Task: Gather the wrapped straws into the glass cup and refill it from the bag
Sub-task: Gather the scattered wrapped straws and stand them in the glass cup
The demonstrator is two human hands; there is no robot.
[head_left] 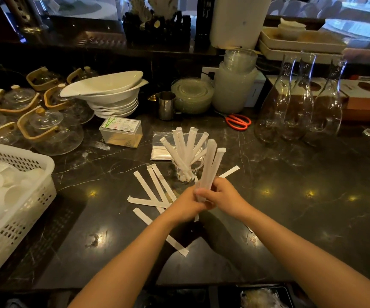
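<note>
Behind both hands, straw bundle's base.

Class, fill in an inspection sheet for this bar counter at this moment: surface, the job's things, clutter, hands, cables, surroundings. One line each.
Surface: dark marble counter, glossy, with light reflections.
Job's things: glass cup upright, holding several wrapped straws; loose straws lying flat on the counter to the left of the hands; clear bag flat behind the cup.
Clutter: red scissors, toothpick box, steel jug, stacked white bowls, glass teapots, carafes, white basket.
Hands: left hand and right hand together grip a bundle of straws, upright, near the cup.
Cables: one plug in a wall socket.
Surroundings: trays on the back ledge.
</note>
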